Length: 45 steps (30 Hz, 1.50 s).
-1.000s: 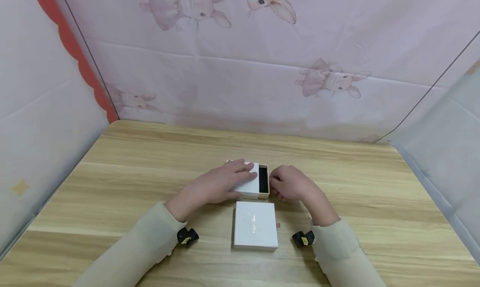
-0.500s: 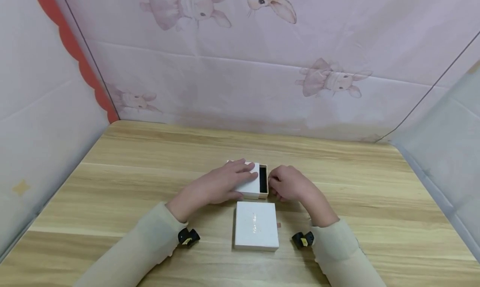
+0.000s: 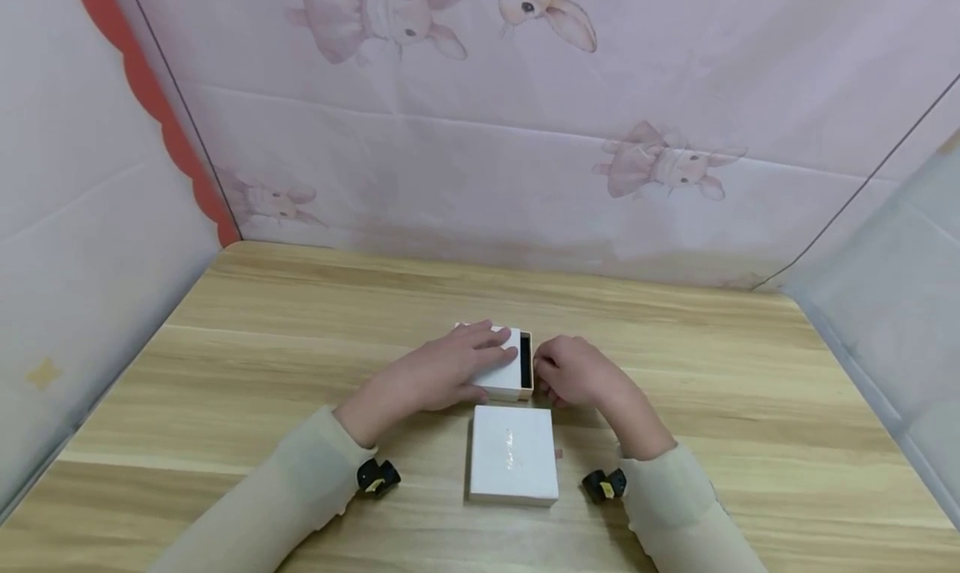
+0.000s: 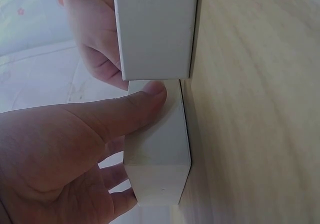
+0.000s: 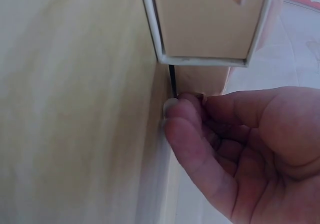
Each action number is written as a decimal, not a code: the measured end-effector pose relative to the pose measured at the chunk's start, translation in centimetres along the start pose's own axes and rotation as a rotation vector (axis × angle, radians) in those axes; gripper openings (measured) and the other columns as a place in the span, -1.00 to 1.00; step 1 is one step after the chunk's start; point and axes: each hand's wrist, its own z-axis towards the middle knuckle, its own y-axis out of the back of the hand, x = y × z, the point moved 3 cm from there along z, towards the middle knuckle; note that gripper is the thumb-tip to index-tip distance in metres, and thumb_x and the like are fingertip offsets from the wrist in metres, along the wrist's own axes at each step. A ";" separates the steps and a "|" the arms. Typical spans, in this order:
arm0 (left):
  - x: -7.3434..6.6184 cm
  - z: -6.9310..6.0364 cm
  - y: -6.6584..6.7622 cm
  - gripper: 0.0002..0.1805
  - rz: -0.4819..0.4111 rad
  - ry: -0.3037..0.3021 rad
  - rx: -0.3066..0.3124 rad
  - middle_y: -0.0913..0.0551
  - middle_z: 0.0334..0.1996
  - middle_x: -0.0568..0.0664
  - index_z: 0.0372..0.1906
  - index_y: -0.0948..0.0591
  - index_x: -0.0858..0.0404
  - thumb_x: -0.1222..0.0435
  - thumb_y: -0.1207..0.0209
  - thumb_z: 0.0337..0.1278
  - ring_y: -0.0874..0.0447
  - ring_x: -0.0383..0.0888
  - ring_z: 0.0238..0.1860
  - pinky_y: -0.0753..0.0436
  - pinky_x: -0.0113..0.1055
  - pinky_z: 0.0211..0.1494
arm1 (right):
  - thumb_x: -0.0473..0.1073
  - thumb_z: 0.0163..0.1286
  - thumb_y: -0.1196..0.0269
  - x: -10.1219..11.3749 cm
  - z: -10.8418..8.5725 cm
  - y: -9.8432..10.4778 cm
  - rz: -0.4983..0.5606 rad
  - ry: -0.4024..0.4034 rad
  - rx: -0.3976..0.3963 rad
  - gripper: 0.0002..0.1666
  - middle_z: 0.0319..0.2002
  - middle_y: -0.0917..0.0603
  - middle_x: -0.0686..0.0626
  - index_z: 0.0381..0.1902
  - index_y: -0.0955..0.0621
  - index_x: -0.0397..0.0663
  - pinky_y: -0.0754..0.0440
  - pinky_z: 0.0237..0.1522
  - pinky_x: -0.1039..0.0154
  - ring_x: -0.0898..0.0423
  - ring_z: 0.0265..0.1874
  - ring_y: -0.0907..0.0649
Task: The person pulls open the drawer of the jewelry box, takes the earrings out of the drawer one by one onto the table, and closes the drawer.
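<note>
A white drawer-style box (image 3: 497, 377) lies on the table, its inner drawer (image 3: 527, 365) sticking out a little at the right, dark inside. My left hand (image 3: 442, 365) holds the white sleeve, fingers spread across its top and thumb (image 4: 145, 98) against the near side. At the drawer's right end is my right hand (image 3: 573, 369), fingers curled. In the right wrist view its thumb and fingers pinch a small pinkish ribbon tab (image 5: 201, 97) by the drawer's end; the tab is mostly hidden. A second white box (image 3: 513, 455) with gold lettering lies nearer, closed.
The wooden table (image 3: 300, 306) carries both boxes, one just in front of the other. From the nearer box a pink tab (image 3: 558, 454) pokes out to the right. A curtain (image 3: 480, 165) printed with rabbits hangs behind the table's far edge.
The drawer has slid left into its sleeve, so the dark strip is narrower. My right hand has moved slightly left with it; my left hand stays on the sleeve.
</note>
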 end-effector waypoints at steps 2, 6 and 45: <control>0.0 0.1 0.0 -0.27 0.003 -0.006 -0.010 -0.15 0.56 0.08 0.52 -0.30 0.13 0.17 -0.26 0.31 0.01 0.12 0.58 -0.08 0.09 0.58 | -0.21 0.57 -0.03 0.0 0.0 0.0 -0.004 0.019 0.002 -0.69 -0.55 -0.64 -0.04 -0.36 -0.65 -0.10 -0.67 -0.52 0.26 0.07 -0.63 -0.65; -0.1 -0.1 0.1 -0.28 -0.002 -0.012 -0.015 -0.18 0.55 0.11 0.51 -0.32 0.16 0.17 -0.28 0.29 -0.01 0.15 0.57 -0.10 0.11 0.57 | -0.22 0.57 -0.04 0.2 -0.1 0.0 0.010 0.035 0.015 -0.72 -0.51 -0.65 -0.04 -0.31 -0.65 -0.11 -0.68 -0.53 0.26 0.09 -0.62 -0.66; -0.3 -0.1 0.2 -0.27 0.006 -0.028 -0.036 -0.21 0.53 0.12 0.50 -0.33 0.17 0.18 -0.31 0.26 -0.05 0.17 0.56 -0.16 0.11 0.55 | -0.23 0.56 -0.07 1.1 -0.6 -0.3 -0.020 0.070 0.052 -0.81 -0.51 -0.63 -0.05 -0.15 -0.64 -0.08 -0.64 -0.51 0.26 0.12 -0.59 -0.60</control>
